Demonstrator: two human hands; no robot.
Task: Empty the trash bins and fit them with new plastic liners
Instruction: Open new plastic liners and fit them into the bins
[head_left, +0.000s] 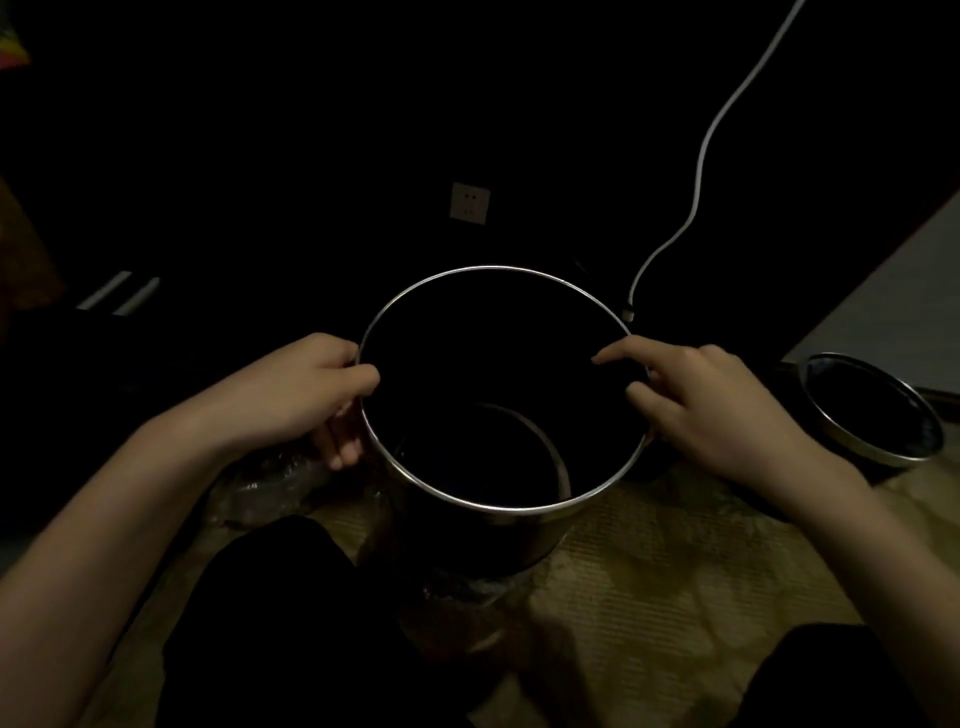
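From my remote feed, in a dim room: the left hand (306, 395) has its grip closed on the left edge of the trash bin (498, 270). The thumb lies over the metal rim and points into the opening, and the other fingers curl down the outside wall. Its bare forearm runs in from the lower left corner. Crumpled clear plastic (270, 483) lies on the floor just under that wrist.

The trash bin stands at centre between the person's dark-clad knees, on a pale patterned floor mat (649, 571). It is round, with a dark body and a bright metal rim. Its mouth is open and tipped toward the camera. The inside is black apart from a curved metal edge low down, and I cannot tell whether a liner is fitted. Behind it a pale wall socket (469, 202) shows on the dark wall, and a white cable (701, 171) snakes down to just beside the rim's right edge.

The right hand (727, 415) takes the rim's right side in a looser grip. The index finger reaches straight out over the opening, the thumb sits inside the rim and the remaining fingers bend around the outside. Its forearm enters from the lower right.

At far right, apart from the hands, a second bin (872, 452) with the same metal rim leans to the right on the floor.
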